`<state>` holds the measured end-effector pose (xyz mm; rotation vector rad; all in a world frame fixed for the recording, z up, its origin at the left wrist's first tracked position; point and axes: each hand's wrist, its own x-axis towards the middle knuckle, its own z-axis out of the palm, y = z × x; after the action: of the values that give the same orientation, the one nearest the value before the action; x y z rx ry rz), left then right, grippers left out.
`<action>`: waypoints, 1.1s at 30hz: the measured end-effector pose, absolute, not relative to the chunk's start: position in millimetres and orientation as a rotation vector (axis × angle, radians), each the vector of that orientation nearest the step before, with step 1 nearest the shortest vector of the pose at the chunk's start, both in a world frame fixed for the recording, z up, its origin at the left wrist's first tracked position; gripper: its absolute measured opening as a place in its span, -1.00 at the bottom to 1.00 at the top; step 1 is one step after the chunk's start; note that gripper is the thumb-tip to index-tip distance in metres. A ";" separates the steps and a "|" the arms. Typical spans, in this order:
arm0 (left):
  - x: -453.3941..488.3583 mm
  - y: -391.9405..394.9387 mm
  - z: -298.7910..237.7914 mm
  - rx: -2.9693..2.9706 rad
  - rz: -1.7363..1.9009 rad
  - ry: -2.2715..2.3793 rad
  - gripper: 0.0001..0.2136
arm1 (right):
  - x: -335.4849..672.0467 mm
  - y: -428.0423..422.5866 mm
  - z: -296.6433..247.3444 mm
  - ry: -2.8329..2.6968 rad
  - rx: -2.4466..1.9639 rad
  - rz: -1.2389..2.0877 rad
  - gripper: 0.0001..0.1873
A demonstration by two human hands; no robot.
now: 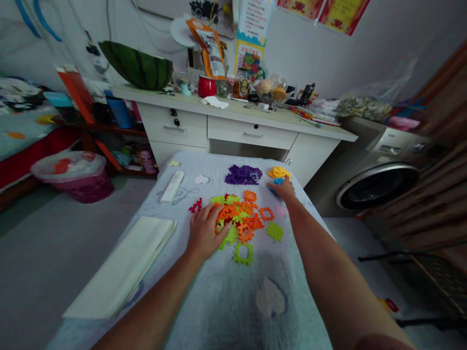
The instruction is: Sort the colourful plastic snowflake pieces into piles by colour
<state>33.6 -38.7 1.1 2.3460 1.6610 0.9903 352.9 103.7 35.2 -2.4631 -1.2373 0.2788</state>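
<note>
My left hand rests against a mixed pile of interlocking plastic building pieces, its thumb and fingers spread around the near left side. Orange pieces, lime green pieces and a few red ones make up this pile, some lying loose at its edges. Farther right, my right hand has its fingers closed about a blue piece, just in front of a heap of yellow pieces. A heap of purple pieces sits to the left of that hand. My right fingertips are partly hidden.
A pale patterned cloth covers the table. On its left lie a white box and a folded cream cloth. A cluttered white desk stands behind, with a washing machine at right and a pink bin at left.
</note>
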 end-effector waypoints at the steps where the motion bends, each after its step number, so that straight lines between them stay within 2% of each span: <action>1: 33.4 -38.6 0.7 2.343 0.986 1.661 -0.56 | 349.2 104.2 34.1 -1.279 -2.478 0.250 0.05; 5: 33.1 -38.4 0.6 2.339 0.977 1.660 -0.56 | 339.0 97.3 34.1 -1.473 -2.499 0.127 -0.17; 12: 33.5 -38.6 2.1 2.334 0.992 1.651 -0.57 | 332.1 64.5 40.4 -1.793 -2.300 0.244 -0.24; 15: 33.7 -38.7 2.0 2.340 0.997 1.648 -0.57 | 324.6 48.2 42.7 -1.839 -2.055 0.434 -0.22; 20: 33.6 -38.8 2.7 2.324 1.010 1.633 -0.56 | 304.5 27.2 53.5 -1.655 -1.505 0.987 -0.20; 22: 33.7 -39.1 3.6 2.320 1.011 1.628 -0.56 | 293.9 20.4 61.8 -1.637 -1.372 1.065 -0.17; 28: 33.5 -38.1 2.5 2.262 1.087 1.582 -0.58 | 253.1 0.3 79.8 -1.916 -1.258 0.860 -0.14; 31: 31.1 -35.2 -0.9 2.120 1.251 1.527 -0.63 | 229.4 -9.5 72.2 -2.016 -1.178 0.806 -0.08; 33: 28.9 -33.4 -2.7 2.035 1.362 1.479 -0.63 | 215.3 -15.0 62.9 -2.021 -1.122 0.810 -0.12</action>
<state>28.9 -33.4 -2.7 2.0349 1.4792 1.3622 215.3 -15.0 62.9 -1.1219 -2.0214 0.8102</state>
